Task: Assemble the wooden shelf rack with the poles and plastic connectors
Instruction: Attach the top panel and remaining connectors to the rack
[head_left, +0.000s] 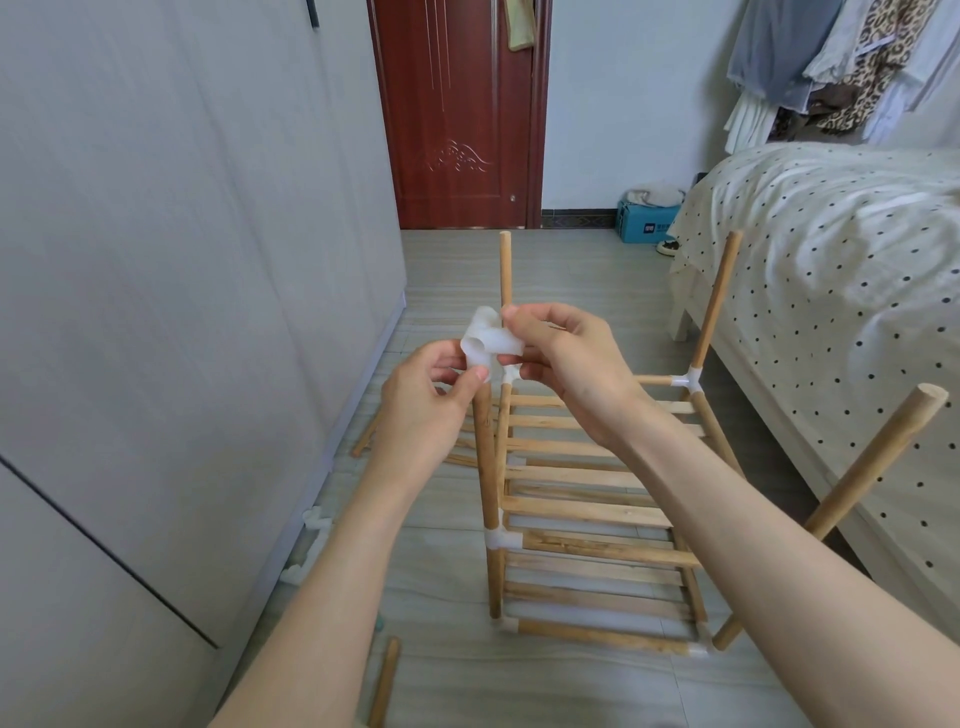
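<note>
Holding a white plastic connector (485, 345) between both hands, left hand (434, 395) pinching from below, right hand (563, 364) gripping its side, the person poises it just above the near-left pole (485, 467) of the half-built rack (587, 499), seemingly to cap it.
</note>
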